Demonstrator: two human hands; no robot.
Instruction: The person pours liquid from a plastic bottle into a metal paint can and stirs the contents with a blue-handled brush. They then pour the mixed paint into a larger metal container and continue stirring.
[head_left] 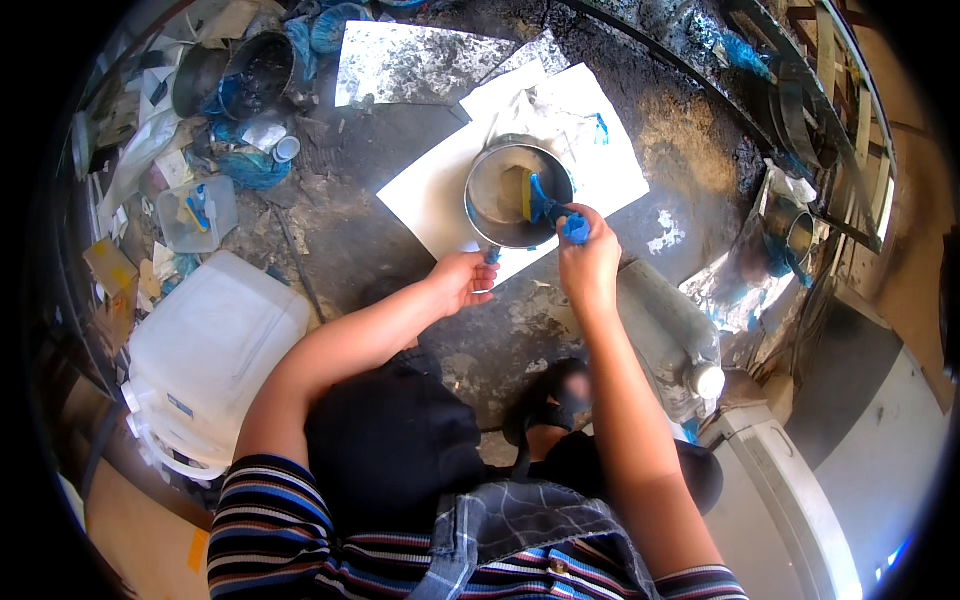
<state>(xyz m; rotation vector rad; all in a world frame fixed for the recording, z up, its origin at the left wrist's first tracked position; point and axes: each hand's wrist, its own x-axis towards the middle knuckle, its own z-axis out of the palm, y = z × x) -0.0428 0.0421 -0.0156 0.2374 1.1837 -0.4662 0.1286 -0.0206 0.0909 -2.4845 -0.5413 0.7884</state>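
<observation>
A round metal pan stands on white sheets on the floor, with a pale brownish layer inside. My right hand grips a brush with a blue handle; its yellowish bristle end points down inside the pan. At the pan's near side, my left hand has its fingers curled at a short, blue-marked handle. Part of that grip is hidden by the fingers. White sheets lie beneath the pan, with a crumpled light piece and a blue smear behind it.
A dark-spattered white board lies beyond the sheets. To the left are a large translucent container, a small clear box and dark buckets. A capped clear bottle lies right of my right forearm. Metal framing runs along the far right.
</observation>
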